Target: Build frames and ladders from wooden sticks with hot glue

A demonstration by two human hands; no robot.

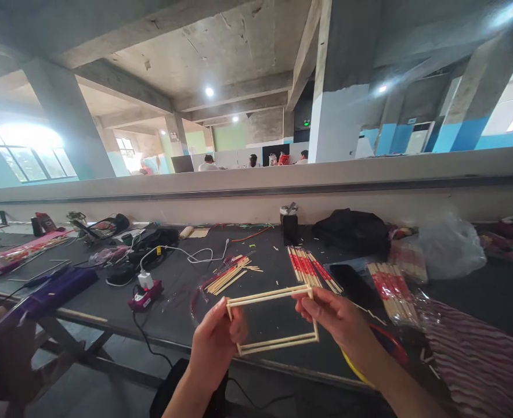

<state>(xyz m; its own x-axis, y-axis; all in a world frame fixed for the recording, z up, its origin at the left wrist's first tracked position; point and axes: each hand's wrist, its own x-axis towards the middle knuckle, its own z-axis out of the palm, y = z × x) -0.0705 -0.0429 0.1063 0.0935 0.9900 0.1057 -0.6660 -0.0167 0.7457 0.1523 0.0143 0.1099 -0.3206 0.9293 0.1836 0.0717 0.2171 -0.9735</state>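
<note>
A box-shaped frame of thin wooden sticks point(278, 342) is held up above the table's front edge. My left hand point(216, 342) pinches its upper left corner, thumb on top and fingers curled below. At the upper right corner, my right hand point(332, 313) grips it between thumb and fingers. Beyond the frame lies a loose pile of wooden sticks point(229, 275), some with red wrapping. Farther right, a row of chopsticks with red bands point(305, 267) rests on the dark table.
Bagged chopsticks point(393, 290) and striped cloth point(478, 348) lie at right, near a black phone point(352, 284). A charger point(145, 281) sits in a red power strip point(145, 299) at left. Behind stand a black container point(289, 229) and black bag point(352, 229). People sit beyond the partition point(239, 184).
</note>
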